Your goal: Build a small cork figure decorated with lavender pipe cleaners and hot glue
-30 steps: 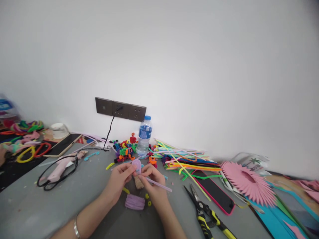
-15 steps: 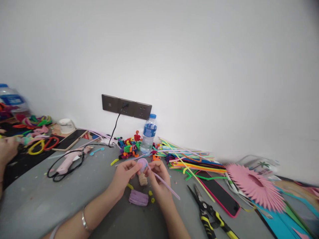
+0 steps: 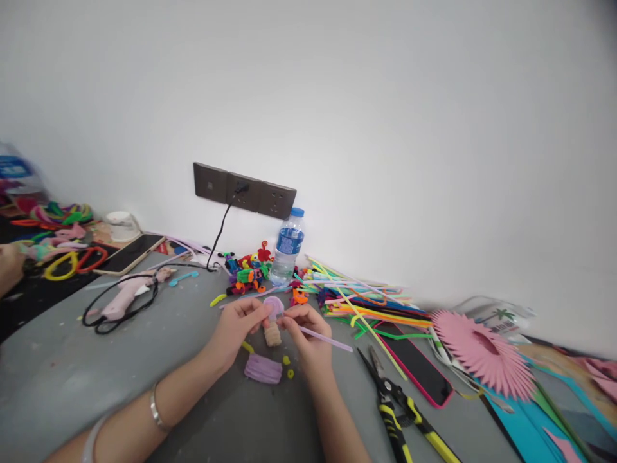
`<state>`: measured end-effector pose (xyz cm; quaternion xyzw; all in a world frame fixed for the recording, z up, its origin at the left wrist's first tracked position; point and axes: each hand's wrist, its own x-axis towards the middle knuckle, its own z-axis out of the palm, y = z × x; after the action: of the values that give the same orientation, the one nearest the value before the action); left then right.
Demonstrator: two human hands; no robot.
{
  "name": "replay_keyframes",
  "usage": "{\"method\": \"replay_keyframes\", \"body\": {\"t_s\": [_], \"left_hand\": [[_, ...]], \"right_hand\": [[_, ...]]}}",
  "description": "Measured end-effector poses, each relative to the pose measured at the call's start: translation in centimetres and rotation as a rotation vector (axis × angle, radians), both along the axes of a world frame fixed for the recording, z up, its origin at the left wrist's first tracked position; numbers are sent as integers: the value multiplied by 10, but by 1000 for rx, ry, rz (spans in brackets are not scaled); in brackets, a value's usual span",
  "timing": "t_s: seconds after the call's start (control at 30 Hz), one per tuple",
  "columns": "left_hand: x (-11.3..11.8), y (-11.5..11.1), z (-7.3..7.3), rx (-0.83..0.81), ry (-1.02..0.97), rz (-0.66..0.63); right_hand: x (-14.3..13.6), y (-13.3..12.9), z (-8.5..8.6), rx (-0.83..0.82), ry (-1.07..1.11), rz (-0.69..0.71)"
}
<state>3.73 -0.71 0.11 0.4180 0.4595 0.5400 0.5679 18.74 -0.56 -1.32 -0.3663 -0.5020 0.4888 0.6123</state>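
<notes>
Between my hands is a light purple pipe cleaner (image 3: 274, 307), wound into a flat round coil at one end. My left hand (image 3: 243, 325) pinches the coil's left edge between thumb and fingers. My right hand (image 3: 306, 331) grips the pipe cleaner at the coil's right side, and its straight tail sticks out to the right past the fingers. Just below the coil sits a beige ribbed piece (image 3: 272, 334). Nearer to me lies a purple block of pipe cleaner rows (image 3: 263, 369), with small yellow rings (image 3: 290, 373) beside it.
Pliers-like cutters (image 3: 389, 386), a pink-cased phone (image 3: 419, 366) and a pipe cleaner bundle (image 3: 376, 302) lie on the right. Behind my hands stand a water bottle (image 3: 288, 247) and colourful figures (image 3: 250, 270). A corded pink glue gun (image 3: 126, 299) and another person's hand (image 3: 9, 267) are left.
The tail of the pipe cleaner has swung up from slanting down to nearly level. My right hand has turned slightly with it. The view has shifted a little.
</notes>
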Motion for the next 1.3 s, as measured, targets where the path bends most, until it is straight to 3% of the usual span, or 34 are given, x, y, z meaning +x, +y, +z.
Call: {"method": "replay_keyframes", "body": {"t_s": [0.57, 1.0, 1.3], "left_hand": [[3, -1, 8, -13, -22, -41], [2, -1, 1, -13, 21, -127], [5, -2, 4, -11, -71, -107]], "right_hand": [[0, 2, 3, 7, 69, 79], [3, 5, 1, -63, 125, 104], [4, 7, -5, -115, 248, 250]]}}
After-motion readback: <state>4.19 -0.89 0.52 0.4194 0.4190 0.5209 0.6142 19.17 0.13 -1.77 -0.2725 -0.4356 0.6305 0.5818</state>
